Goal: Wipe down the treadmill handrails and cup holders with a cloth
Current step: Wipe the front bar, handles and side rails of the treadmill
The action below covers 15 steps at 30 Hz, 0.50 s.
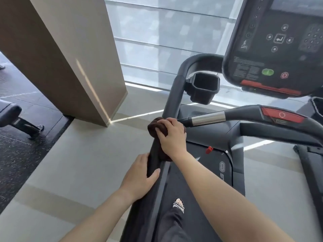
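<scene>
So I'm standing on the treadmill (201,172), console (279,49) up top right. My left handrail (172,95) runs up toward the empty cup holder (203,87). Right hand (172,135) is clamped around the dark brown cloth (154,126), pressing it onto that rail. Left hand (139,177) grips the same rail lower down, bare, just behind the cloth.

A gym: a treadmill (201,172) with its button console (276,46), speckled rubber flooring (21,145), another machine's foot (22,124).
</scene>
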Each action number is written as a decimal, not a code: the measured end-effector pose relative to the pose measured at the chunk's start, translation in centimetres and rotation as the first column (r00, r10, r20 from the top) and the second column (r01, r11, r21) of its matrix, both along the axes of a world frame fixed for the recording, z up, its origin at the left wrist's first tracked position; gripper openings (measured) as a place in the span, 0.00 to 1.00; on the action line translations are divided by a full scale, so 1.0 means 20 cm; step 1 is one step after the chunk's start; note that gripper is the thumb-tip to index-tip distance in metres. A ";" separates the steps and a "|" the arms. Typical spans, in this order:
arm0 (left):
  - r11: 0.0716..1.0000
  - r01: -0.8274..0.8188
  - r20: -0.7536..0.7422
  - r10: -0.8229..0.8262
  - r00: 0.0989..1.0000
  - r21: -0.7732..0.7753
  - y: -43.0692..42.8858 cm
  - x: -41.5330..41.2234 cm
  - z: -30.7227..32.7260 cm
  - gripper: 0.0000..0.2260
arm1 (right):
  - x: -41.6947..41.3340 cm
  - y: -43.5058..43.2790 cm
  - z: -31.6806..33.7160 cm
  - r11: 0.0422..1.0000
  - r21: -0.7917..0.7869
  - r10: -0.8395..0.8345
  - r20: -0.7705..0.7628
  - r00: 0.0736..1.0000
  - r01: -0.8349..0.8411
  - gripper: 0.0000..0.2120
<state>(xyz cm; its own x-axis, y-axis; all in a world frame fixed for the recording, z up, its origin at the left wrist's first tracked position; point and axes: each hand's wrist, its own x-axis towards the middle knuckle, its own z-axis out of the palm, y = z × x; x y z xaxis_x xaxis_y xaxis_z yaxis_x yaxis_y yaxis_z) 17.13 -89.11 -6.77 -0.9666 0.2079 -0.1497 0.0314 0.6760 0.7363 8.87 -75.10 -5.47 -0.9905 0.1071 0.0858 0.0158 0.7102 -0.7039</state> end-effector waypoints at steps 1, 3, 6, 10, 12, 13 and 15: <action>1.000 -0.018 -0.010 0.018 1.000 -0.011 0.04 -0.07 0.01 0.21 | -0.05 0.04 0.01 1.000 -0.025 0.014 0.002 1.000 -0.014 0.12; 0.998 -0.052 -0.029 0.051 0.998 -0.031 0.13 -0.23 0.02 0.19 | -0.15 0.14 0.03 0.994 -0.109 0.016 -0.016 1.000 -0.018 0.11; 0.995 -0.083 -0.060 0.080 0.995 -0.051 0.26 -0.47 0.03 0.18 | -0.29 0.30 0.09 0.974 -0.228 -0.020 -0.071 0.997 0.004 0.09; 0.987 -0.115 -0.113 0.102 0.988 -0.109 0.43 -0.78 0.04 0.21 | -0.48 0.54 0.19 0.959 -0.284 -0.061 -0.153 0.986 0.015 0.09; 0.983 -0.127 -0.128 0.110 0.986 -0.135 0.50 -0.91 0.04 0.22 | -0.58 0.66 0.23 0.970 -0.242 -0.078 -0.197 0.977 0.029 0.10; 0.980 -0.130 -0.132 0.110 0.985 -0.149 0.53 -0.97 0.05 0.22 | -0.64 0.71 0.24 0.979 -0.198 -0.085 -0.220 0.972 0.041 0.11; 0.974 -0.137 -0.138 0.113 0.984 -0.180 0.60 -1.09 0.05 0.22 | -0.75 0.77 0.24 0.996 -0.058 -0.083 -0.242 0.967 0.071 0.12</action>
<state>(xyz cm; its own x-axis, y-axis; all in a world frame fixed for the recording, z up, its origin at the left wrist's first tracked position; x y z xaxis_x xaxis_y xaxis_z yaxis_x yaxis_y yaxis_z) -4.73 -77.14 -5.77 -0.9967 0.0644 -0.0495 0.0228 0.8064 0.5909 -6.20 -59.75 -0.63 -0.9289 0.1921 0.3166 -0.1076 0.6781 -0.7270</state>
